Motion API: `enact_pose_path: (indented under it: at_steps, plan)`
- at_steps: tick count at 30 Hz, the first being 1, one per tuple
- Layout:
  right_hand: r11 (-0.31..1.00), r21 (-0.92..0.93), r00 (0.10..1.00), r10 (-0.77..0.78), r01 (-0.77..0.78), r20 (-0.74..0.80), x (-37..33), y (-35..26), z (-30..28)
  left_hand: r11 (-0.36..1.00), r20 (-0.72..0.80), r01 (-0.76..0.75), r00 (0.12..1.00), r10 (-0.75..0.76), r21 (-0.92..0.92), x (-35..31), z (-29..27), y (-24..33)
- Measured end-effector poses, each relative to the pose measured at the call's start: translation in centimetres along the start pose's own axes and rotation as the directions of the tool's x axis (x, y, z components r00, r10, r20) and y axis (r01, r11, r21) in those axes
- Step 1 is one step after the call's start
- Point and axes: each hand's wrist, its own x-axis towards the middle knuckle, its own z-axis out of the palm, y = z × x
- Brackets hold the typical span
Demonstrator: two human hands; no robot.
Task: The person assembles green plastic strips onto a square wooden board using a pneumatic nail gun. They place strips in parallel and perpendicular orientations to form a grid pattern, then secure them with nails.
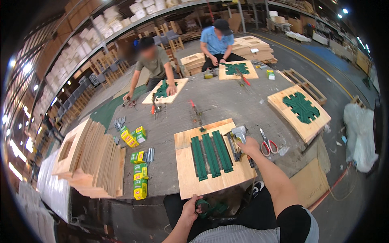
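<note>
My right hand (250, 146) grips a silver staple gun (239, 132), which rests on the right side of a light wooden board (185, 174) in front of me. Three dark green webbing strips (211, 155) lie side by side across the opening in this board. Below the board's near edge, my left hand (190, 209) is closed on a loose green webbing strap (206, 207) that hangs over my lap. Its fingertips are close to the board's edge. Red-handled scissors (269, 146) lie on the table just right of my right hand.
Yellow-green boxes (140, 171) and staple strips stand left of the board, beside a stack of wooden boards (95, 162). A finished-looking webbed board (302, 108) lies at right. Two people (156, 65) work across the grey table (170, 121). A red-handled tool (196, 111) lies beyond my board.
</note>
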Motion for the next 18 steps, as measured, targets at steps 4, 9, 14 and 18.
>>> enact_pose_path:
  at_steps: [4,9,14,18]
  plan:
    - [0.992,-0.043,0.976,-0.121,0.115,-0.179,3.0,4.1,-2.4,1.0,0.181,-0.014,0.983,0.011,0.015,0.3,2.1,-1.0]
    - [0.997,0.042,0.96,-0.048,0.062,-0.276,3.7,5.0,-1.9,0.994,0.21,-0.107,0.972,0.103,0.008,-4.1,-1.0,0.4]
    - [0.977,-0.194,0.947,0.018,-0.084,-0.321,5.2,8.7,-7.7,0.974,0.246,-0.212,0.943,0.225,-0.078,-4.2,3.3,6.1]
    - [0.928,-0.347,0.955,0.025,-0.131,-0.295,5.0,9.4,-7.7,0.901,0.342,-0.431,0.854,0.392,0.041,0.7,6.4,11.4]
